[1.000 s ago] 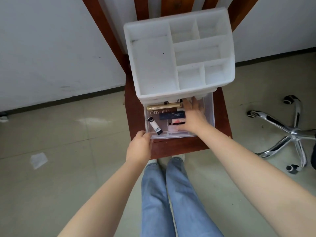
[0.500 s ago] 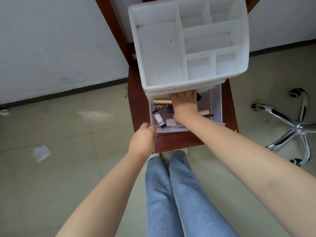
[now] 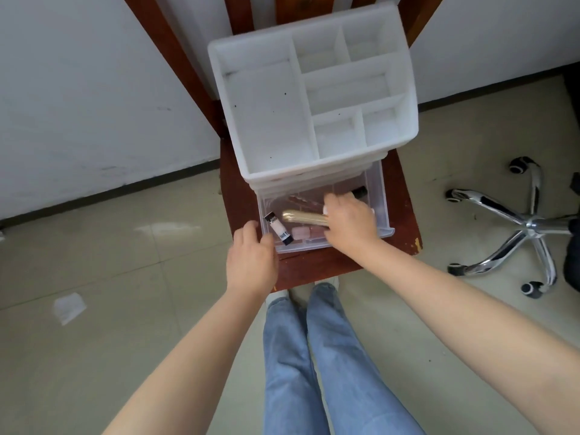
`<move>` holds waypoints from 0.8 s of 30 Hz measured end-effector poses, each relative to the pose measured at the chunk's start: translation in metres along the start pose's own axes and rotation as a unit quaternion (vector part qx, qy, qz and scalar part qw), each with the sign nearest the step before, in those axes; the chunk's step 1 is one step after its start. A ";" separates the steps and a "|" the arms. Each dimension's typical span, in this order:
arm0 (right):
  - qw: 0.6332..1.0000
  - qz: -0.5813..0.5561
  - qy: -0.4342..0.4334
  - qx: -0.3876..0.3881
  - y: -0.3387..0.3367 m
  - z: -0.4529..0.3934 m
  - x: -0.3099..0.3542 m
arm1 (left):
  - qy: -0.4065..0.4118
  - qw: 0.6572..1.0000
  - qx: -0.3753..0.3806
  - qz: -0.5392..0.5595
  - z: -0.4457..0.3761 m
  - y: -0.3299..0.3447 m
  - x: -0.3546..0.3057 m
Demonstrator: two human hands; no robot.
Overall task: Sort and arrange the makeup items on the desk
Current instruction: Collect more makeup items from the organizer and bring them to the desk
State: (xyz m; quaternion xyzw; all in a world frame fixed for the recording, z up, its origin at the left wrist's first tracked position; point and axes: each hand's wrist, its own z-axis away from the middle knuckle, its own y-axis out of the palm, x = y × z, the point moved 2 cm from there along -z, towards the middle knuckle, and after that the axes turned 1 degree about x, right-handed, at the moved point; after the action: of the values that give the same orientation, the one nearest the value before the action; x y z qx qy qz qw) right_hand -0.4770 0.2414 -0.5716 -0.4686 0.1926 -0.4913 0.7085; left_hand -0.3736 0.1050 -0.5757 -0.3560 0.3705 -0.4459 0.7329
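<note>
Holding a shiny gold tube [image 3: 306, 217] sideways – right hand [image 3: 350, 222] wrapped round it.
Left hand [image 3: 251, 257] grips the clear plastic drawer [image 3: 384, 199].

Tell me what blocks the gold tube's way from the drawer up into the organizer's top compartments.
Nothing visible does. The right hand grips the gold tube in the open clear drawer; the white organizer has bare top compartments.

The right hand [image 3: 348, 222] covers the near end of the gold tube [image 3: 303, 217] and most of a black-tipped item [image 3: 360, 192] behind it. The organizer [image 3: 314, 164] hides the back part of the clear drawer [image 3: 384, 211]. The pink items [image 3: 301, 232] are blurred. The chair base [image 3: 530, 226] is cut by the right edge.
</note>
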 end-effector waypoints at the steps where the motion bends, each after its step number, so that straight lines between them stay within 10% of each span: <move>1: 0.999 -0.037 0.034 -0.013 -0.005 0.011 -0.011 | 0.038 0.999 -0.015 -0.020 -0.003 -0.004 -0.005; 7: 0.884 -0.367 0.290 -0.022 0.001 0.063 -0.077 | 0.129 0.976 0.100 -0.144 -0.042 -0.011 -0.035; 19: 0.822 -0.488 0.290 0.034 0.045 0.068 -0.058 | 0.233 0.881 0.181 -0.369 -0.066 -0.005 -0.042; 24: 0.790 -0.539 0.293 0.021 0.049 0.068 -0.060 | 0.197 0.910 0.198 -0.305 -0.070 -0.013 -0.047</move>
State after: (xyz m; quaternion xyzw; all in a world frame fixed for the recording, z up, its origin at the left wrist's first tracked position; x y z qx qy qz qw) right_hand -0.4285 0.3301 -0.5914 -0.3153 0.0969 -0.9109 0.2480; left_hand -0.4545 0.1303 -0.5873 -0.2041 0.2850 -0.7730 0.5288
